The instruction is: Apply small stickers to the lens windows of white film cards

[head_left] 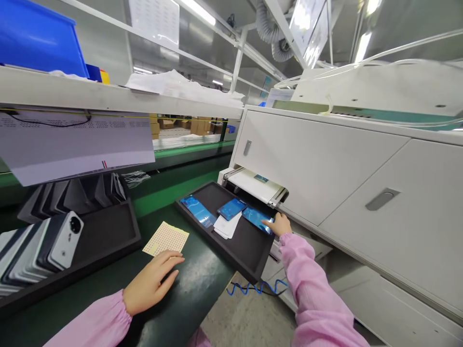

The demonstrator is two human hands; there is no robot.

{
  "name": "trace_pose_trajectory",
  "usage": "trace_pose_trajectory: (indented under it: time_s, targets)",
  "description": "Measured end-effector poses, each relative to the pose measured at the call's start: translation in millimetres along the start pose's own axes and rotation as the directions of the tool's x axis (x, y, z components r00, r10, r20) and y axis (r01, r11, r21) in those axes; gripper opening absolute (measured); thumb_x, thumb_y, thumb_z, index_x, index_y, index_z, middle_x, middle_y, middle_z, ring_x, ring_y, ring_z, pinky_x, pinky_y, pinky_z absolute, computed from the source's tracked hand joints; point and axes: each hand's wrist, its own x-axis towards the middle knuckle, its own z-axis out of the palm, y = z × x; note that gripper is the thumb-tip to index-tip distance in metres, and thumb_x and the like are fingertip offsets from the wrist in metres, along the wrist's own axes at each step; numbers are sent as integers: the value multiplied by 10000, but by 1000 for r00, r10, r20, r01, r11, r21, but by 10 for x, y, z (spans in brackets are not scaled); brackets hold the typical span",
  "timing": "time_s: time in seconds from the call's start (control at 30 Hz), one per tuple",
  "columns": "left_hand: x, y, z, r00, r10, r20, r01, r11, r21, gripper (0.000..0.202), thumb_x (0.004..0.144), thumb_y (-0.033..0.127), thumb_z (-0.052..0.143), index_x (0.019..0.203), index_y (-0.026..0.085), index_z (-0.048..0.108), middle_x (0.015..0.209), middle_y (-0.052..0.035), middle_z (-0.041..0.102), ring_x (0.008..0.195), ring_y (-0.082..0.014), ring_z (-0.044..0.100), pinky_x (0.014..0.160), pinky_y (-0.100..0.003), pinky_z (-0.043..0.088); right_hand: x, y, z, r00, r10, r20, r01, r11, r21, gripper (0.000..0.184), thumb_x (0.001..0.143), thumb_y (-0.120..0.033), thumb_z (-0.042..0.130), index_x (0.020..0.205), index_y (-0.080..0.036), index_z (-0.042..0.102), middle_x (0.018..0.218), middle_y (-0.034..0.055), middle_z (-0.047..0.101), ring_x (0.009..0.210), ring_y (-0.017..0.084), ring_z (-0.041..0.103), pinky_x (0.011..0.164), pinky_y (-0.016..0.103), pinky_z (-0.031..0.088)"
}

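Note:
My right hand [281,224] has its thumb and fingers closed at the right end of a glossy blue phone-shaped panel [256,218] in a black tray [249,255]. Another blue panel [231,208] lies beside it, partly over a small stack of white cards [227,226]. A third blue panel [198,210] lies along the tray's left side. My left hand [154,282] holds nothing, fingers stretched out over the dark green tabletop. Its fingertips are at the lower edge of a pale yellow sheet of small round stickers [167,238], and I cannot tell whether they touch it.
A white machine cabinet [307,159] stands at right, a short conveyor belt [255,184] coming out beside the tray. At left, a black tray [104,231] holds several upright phones [65,241] and dark dividers. A shelf [119,100] with a blue bin [39,38] runs above.

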Motion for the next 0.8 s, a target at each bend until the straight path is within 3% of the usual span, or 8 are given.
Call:
trace_pose_trajectory:
  time_s: [0.1, 0.2, 0.3, 0.37, 0.47, 0.6, 0.7, 0.8]
  targets:
    - [65, 69, 99, 999, -1, 32, 1, 1000, -13, 374, 829, 258, 480, 1178, 368, 553, 1182, -43, 600, 1097, -225, 548, 951, -352, 447, 138, 179, 28, 997, 50, 52, -46, 996, -74, 287, 870, -315, 536, 1105, -150, 541, 1109, 71, 574, 945, 192, 586, 797, 397, 496]
    - [117, 100, 166, 999, -10, 37, 11, 1000, -7, 365, 828, 265, 485, 1170, 371, 557, 1174, -35, 606, 1083, -219, 560, 949, -344, 451, 160, 193, 46, 998, 19, 52, -14, 995, -103, 268, 872, -315, 534, 1079, -146, 551, 1072, 64, 587, 906, 178, 595, 771, 377, 504]
    - [154, 109, 211, 998, -28, 63, 29, 999, -26, 346, 837, 277, 477, 1163, 364, 557, 1177, -37, 602, 1093, -216, 553, 963, -352, 440, 0, 190, -41, 998, -61, -25, 58, 994, -96, 214, 865, -301, 543, 1003, -140, 571, 985, 43, 601, 835, 155, 596, 729, 347, 503]
    - [180, 109, 236, 996, -49, 78, 55, 996, -76, 338, 838, 289, 482, 1161, 357, 554, 1194, -39, 591, 1110, -219, 541, 978, -368, 426, -220, 216, -158, 981, -139, -136, 129, 989, -78, 109, 844, -235, 557, 881, -137, 588, 889, 43, 594, 776, 155, 581, 693, 330, 484]
    - [257, 116, 301, 990, -132, 58, 142, 962, -234, 360, 824, 325, 515, 1183, 344, 530, 1212, -51, 578, 1129, -230, 530, 997, -405, 409, -654, 271, -327, 891, -270, -366, 274, 961, -42, 84, 812, -152, 513, 758, -170, 575, 820, 70, 558, 773, 194, 548, 682, 340, 443]
    - [490, 228, 528, 976, -202, 88, 215, 789, -576, 650, 766, 372, 605, 1348, 340, 317, 1280, -92, 515, 1185, -245, 495, 1023, -458, 371, -1246, 201, -293, 681, -364, -636, 471, 882, -1, 132, 827, -203, 437, 747, -223, 540, 779, 68, 525, 754, 211, 513, 685, 358, 433]
    - [731, 463, 771, 993, -86, 86, 121, 629, -768, 1039, 642, 402, 728, 1411, 363, 31, 1405, -113, 360, 1273, -273, 393, 1052, -487, 312, -1636, -73, -66, 561, -370, -740, 554, 832, 4, 137, 830, -174, 412, 764, -245, 510, 756, 53, 508, 717, 199, 508, 650, 350, 445]
    - [942, 786, 926, 998, -50, -49, -22, 443, -896, 1151, 565, 435, 773, 1399, 383, -18, 1433, -103, 301, 1294, -281, 355, 1054, -470, 315, -1890, -466, 151, 535, -372, -759, 565, 825, -7, 172, 840, -152, 381, 780, -246, 512, 741, 50, 517, 705, 193, 521, 616, 342, 460]
